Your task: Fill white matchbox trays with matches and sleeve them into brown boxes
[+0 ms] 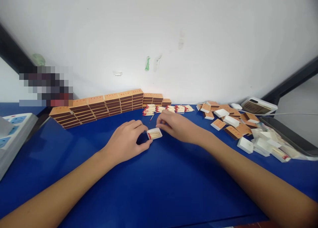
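A small white matchbox tray (158, 130) lies on the blue table with a few red-tipped matches (154, 135) in it. My left hand (128, 140) grips the tray's left end between thumb and fingers. Just beyond its right end is my right hand (174, 123), fingers curled together in a pinch; whatever is between them is hidden. Behind both hands, loose matches (175, 108) lie in a row of small heaps along the wall. One single match (151, 117) rests apart, in front of the leftmost heap.
Stacked closed matchboxes (106, 103) run along the wall at left. To the right are scattered orange sleeves (233, 132) and white trays (262, 145), one tray holding matches. A phone (288, 135) and a white device (259, 105) with a cable sit beyond. A box (15, 135) stands far left.
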Action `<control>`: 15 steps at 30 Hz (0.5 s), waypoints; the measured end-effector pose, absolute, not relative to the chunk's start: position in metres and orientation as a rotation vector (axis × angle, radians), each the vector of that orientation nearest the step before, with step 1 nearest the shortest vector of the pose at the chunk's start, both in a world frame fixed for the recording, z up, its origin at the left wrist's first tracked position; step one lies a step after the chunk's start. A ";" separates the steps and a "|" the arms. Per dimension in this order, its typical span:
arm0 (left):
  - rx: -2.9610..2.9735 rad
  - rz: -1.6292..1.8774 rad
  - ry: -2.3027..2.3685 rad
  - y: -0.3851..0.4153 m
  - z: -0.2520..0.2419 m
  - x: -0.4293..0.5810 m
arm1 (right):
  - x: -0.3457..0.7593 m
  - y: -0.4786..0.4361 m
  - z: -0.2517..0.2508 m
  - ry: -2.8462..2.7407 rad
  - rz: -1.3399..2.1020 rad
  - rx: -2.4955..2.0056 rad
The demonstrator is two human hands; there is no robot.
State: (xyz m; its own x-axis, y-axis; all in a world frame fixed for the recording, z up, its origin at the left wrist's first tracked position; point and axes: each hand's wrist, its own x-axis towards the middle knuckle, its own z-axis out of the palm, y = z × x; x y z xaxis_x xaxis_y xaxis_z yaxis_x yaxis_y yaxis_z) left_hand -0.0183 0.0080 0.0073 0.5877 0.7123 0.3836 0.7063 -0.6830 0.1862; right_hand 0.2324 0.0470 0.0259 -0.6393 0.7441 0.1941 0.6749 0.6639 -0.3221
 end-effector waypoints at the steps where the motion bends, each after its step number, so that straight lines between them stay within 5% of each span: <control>1: 2.785 0.682 1.244 0.008 0.007 -0.018 | 0.237 0.055 0.022 -2.515 0.266 -1.169; 15: 2.815 0.689 1.197 0.006 0.007 -0.017 | 0.244 0.101 -0.001 -2.395 0.015 -1.453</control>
